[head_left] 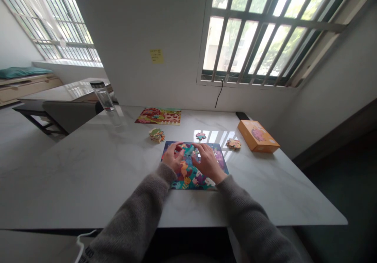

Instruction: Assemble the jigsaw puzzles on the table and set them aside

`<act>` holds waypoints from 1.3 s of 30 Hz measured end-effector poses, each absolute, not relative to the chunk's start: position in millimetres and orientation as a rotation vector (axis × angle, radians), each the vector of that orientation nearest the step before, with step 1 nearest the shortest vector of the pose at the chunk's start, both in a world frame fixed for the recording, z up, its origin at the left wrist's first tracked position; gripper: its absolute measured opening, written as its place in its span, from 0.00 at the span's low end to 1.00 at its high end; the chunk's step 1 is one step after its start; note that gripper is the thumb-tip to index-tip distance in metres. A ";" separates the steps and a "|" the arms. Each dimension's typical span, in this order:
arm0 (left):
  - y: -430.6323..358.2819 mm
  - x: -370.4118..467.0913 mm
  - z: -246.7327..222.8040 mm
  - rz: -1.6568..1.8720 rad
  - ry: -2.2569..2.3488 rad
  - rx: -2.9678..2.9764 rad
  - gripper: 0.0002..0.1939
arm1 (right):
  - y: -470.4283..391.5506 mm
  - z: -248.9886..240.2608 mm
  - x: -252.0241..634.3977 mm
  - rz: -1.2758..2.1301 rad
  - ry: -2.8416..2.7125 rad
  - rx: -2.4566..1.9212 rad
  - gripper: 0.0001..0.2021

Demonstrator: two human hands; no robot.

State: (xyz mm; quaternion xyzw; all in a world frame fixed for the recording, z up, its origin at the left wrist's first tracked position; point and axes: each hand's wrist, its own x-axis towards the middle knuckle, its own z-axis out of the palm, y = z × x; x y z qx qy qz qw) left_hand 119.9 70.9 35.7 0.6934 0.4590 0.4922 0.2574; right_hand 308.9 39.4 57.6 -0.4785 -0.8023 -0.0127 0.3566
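Observation:
A colourful jigsaw puzzle (186,172) with a blue border lies flat on the white table, and both hands are over its upper half. My left hand (173,157) rests over the upper left part, thumb and forefinger curved with a gap between them. Over the upper right part is my right hand (208,163), its thumb and forefinger also apart. I see nothing held in either hand; teal and blue puzzle parts show between them. Just beyond the puzzle's far edge lies a loose teal puzzle piece (201,136).
A stack of puzzle pieces (156,135) sits at the far left, another pile (233,144) at the right. Behind are a farm picture board (160,116), a clear bottle (106,100), an orange box (258,136) and a black phone-like object (242,116). The marble-patterned table (97,176) meets the wall.

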 end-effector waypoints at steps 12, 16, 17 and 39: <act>76.0 121.6 31.0 1.220 0.996 1.563 0.20 | 26.3 49.7 310.2 0.399 -1.767 -1.141 0.20; 69.6 125.3 33.2 1.137 0.922 1.632 0.16 | 29.2 47.8 312.5 0.659 -1.689 -1.091 0.17; 68.0 125.6 34.1 1.140 0.931 1.683 0.15 | 30.1 47.2 312.9 0.690 -1.670 -1.085 0.15; 71.1 116.9 30.9 1.165 0.888 2.403 0.11 | 24.5 51.7 334.4 0.306 -1.956 -1.096 0.14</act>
